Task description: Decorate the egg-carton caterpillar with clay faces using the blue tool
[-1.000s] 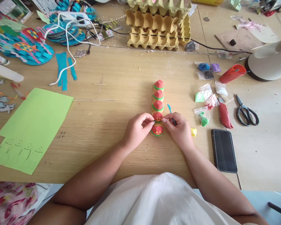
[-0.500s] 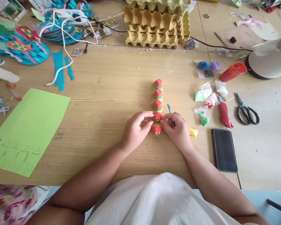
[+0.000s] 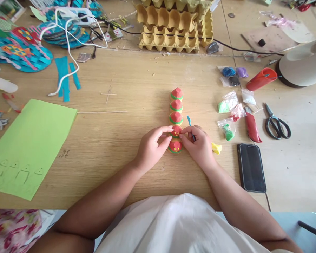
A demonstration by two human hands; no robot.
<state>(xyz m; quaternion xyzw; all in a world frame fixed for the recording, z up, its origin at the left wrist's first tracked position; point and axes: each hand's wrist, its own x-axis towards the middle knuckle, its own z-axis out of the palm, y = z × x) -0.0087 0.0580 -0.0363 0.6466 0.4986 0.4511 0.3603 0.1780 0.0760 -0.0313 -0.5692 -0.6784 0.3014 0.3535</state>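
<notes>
Several red-and-green clay-covered cups stand in a column on the wooden table. The two nearest bear yellow faces. My left hand (image 3: pixel 154 144) curves round the left side of the second-nearest cup (image 3: pixel 176 131), thumb and fingers closed against it. At that cup's right side is my right hand (image 3: pixel 198 144), its fingertips touching the face and a blue plastic tool (image 3: pixel 189 121) tucked within the hand. The nearest cup (image 3: pixel 175 147) sits just below, between my hands. A yellow lump (image 3: pixel 216 148) lies right of my right hand.
Clay bags (image 3: pixel 228 131), a red cutter (image 3: pixel 252 126), scissors (image 3: pixel 277 123) and a phone (image 3: pixel 252 168) lie to the right. Green paper (image 3: pixel 39 137) is at left, with thin sticks (image 3: pixel 102 112) beside it. Egg cartons (image 3: pixel 171 38) stand at the back.
The whole view has shifted slightly, with the tabletop things a little further left in the picture. My hands keep nearly the same pose at the second-nearest cup.
</notes>
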